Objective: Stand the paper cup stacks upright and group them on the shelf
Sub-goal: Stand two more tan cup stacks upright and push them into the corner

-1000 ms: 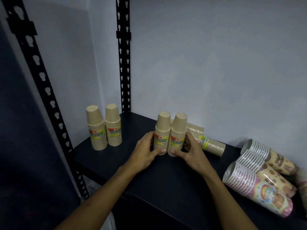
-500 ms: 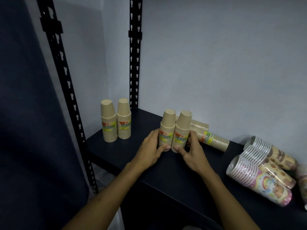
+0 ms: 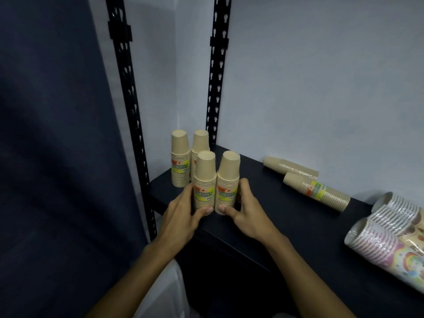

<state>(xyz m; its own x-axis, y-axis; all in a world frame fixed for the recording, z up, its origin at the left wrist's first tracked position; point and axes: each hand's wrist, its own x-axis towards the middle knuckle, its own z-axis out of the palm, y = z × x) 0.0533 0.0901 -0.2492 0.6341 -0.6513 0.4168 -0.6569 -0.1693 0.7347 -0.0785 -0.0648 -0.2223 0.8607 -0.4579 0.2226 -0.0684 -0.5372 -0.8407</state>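
Observation:
Two upright tan paper cup stacks stand side by side on the dark shelf (image 3: 286, 216). My left hand (image 3: 183, 214) grips the left stack (image 3: 205, 180); my right hand (image 3: 246, 210) grips the right stack (image 3: 227, 177). Just behind them, near the shelf's left end, stand two more upright tan stacks (image 3: 180, 159). Two tan stacks lie on their sides further right: one near the wall (image 3: 290, 166), one in front of it (image 3: 317, 191).
Patterned cup stacks (image 3: 385, 242) lie on their sides at the shelf's right end. Black perforated uprights (image 3: 215, 72) frame the shelf's left end, with the white wall behind. A dark blue curtain (image 3: 50, 157) hangs at the left.
Both hands have slid the two held stacks left along the shelf, up close to the two upright stacks by the left end. The two lying tan stacks stay where they were.

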